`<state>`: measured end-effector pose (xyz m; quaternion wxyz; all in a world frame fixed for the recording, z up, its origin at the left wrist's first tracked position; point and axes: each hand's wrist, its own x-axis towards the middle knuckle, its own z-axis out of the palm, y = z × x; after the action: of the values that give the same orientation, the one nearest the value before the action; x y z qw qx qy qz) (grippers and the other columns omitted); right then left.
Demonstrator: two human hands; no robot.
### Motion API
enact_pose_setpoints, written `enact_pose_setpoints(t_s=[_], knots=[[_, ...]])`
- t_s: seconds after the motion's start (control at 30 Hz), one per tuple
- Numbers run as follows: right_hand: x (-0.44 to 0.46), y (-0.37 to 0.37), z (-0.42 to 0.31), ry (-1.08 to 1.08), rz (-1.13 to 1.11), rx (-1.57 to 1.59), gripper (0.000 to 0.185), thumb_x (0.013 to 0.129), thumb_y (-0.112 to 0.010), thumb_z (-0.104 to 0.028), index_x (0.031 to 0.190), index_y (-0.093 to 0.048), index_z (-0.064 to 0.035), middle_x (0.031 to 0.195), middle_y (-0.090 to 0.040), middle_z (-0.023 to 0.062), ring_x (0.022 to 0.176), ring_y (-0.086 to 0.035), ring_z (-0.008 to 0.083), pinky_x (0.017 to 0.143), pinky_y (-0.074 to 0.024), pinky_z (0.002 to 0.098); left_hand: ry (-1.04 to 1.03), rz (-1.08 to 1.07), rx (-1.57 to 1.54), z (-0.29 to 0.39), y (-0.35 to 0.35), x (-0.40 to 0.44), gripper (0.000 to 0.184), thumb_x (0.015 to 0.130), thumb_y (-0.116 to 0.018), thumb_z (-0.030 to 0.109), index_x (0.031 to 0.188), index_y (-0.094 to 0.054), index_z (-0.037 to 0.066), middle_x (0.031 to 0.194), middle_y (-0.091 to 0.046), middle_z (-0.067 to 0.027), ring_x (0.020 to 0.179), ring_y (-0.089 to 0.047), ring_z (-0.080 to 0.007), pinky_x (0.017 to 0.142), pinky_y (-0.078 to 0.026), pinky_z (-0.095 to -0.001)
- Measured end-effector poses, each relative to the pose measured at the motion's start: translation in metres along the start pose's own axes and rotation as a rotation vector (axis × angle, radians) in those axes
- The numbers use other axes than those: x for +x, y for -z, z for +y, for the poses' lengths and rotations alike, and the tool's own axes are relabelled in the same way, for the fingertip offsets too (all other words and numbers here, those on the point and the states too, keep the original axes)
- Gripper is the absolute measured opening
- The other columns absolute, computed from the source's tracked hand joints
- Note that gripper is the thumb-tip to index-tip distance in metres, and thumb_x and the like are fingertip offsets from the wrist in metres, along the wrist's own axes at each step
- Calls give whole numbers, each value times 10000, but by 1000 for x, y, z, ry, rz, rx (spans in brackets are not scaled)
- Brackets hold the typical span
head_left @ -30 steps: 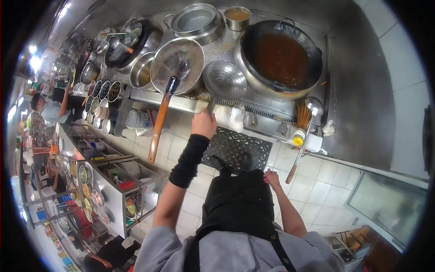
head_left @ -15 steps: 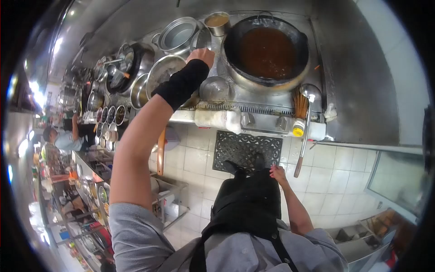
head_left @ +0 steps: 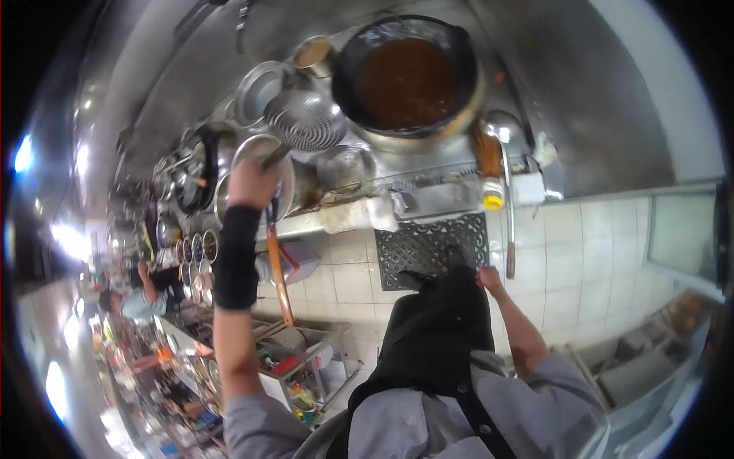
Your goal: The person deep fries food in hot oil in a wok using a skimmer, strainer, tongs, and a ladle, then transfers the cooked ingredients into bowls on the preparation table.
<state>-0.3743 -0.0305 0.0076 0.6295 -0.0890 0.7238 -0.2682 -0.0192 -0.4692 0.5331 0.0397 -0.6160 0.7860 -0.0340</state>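
My left hand [head_left: 254, 183], with a black sleeve on its wrist, is closed round the dark handle of a metal perforated skimmer [head_left: 307, 121]. The skimmer's round head lies over the stove, left of a large black wok [head_left: 405, 83] of brown liquid. Below it stand a metal pot [head_left: 264, 145], largely hidden by my hand, and a round metal bowl [head_left: 344, 170]. My right hand [head_left: 488, 278] hangs low beside my black apron [head_left: 436, 336], fingers loosely bent and apart, holding nothing I can see.
A pot [head_left: 260, 93] and a metal cup of tan liquid [head_left: 313, 55] stand behind the skimmer. At the stove's right are a bamboo brush [head_left: 488, 149], a yellow-capped bottle [head_left: 492, 195] and a long-handled ladle [head_left: 508, 206]. A wooden handle [head_left: 277, 268] juts out. Another person [head_left: 145, 298] stands far left.
My left hand has drawn back left and toward me, and the skimmer's head has turned so its holes show. The view has shifted. My right hand stays low at the apron.
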Motion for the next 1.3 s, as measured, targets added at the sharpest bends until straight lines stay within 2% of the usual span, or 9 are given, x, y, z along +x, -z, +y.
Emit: enact_pose_setpoints(t_s=[0.03, 0.2, 0.33, 0.47, 0.67, 0.9, 1.0, 1.07, 1.3], knots=[[0, -5, -6, 46, -12, 57, 366, 1032, -532, -318, 939, -666, 10, 752, -667, 102, 579, -662, 194, 491, -558, 321, -157, 48, -60, -26, -15, -23, 343, 850, -682, 303, 875, -712, -38, 900, -700, -273, 882, -675, -443, 791, -535, -488], [52, -28, -27, 19, 47, 722, 182, 1000, -584, -214, 967, -627, -40, 882, -657, 99, 758, -680, 217, 683, -618, 358, 574, -77, -974, 25, -56, -141, 198, 883, -754, 196, 892, -719, 1, 666, -591, -13, 492, -490, -69, 393, -322, -277], [90, -31, -106, 154, 212, 1026, 269, 991, -620, -218, 1208, -575, -66, 1035, -643, 93, 848, -656, 238, 687, -606, 396, 837, 80, -1298, 54, -177, -178, 242, 898, -744, 206, 750, -627, 55, 630, -538, -17, 457, -439, -88, 395, -296, -257], [124, -38, -155, 117, 273, 1175, 184, 966, -585, -166, 1060, -650, -22, 835, -598, 65, 642, -582, 155, 592, -576, 329, 843, 139, -1495, 70, -272, -193, 182, 929, -717, 184, 843, -607, 67, 663, -491, 21, 503, -402, -61, 433, -275, -229], [176, -59, -136, 261, 486, 952, 227, 962, -565, -139, 1113, -653, 5, 971, -669, 108, 792, -649, 206, 591, -547, 343, 782, -196, -1482, 33, -299, -197, 154, 966, -661, 182, 868, -573, 102, 694, -500, 6, 515, -406, -79, 457, -310, -240], [226, -73, -99, 314, 284, 1052, 273, 977, -468, -110, 1150, -649, 0, 1102, -658, 109, 941, -659, 222, 810, -586, 351, 319, -366, -1089, -12, -300, -199, 248, 986, -624, 163, 1222, -602, 94, 872, -585, -26, 671, -541, -131, 613, -455, -208], [240, -83, -100, 399, 252, 941, 266, 985, -463, -111, 1146, -642, 2, 1040, -645, 89, 922, -640, 200, 828, -586, 348, 173, -421, -876, -25, -290, -197, 593, 986, -587, 411, 1503, -450, 153, 1209, -581, -119, 1055, -590, -257, 905, -493, -388], [211, -68, -109, 319, 309, 866, 280, 997, -470, -106, 1197, -628, 10, 990, -639, 75, 887, -637, 188, 800, -595, 349, 892, -382, -1447, -15, -275, -212, 671, 983, -529, 543, 1531, -407, 174, 1377, -514, -164, 1253, -522, -322, 1004, -440, -513], [178, -58, -113, 369, 262, 1135, 330, 1041, -518, -223, 1213, -608, 45, 965, -633, 93, 821, -632, 171, 710, -605, 305, 1211, -547, -1480, -20, -304, -268, 762, 1002, -402, 615, 1613, -202, 205, 1600, -335, -193, 1444, -358, -390, 1121, -331, -598]])
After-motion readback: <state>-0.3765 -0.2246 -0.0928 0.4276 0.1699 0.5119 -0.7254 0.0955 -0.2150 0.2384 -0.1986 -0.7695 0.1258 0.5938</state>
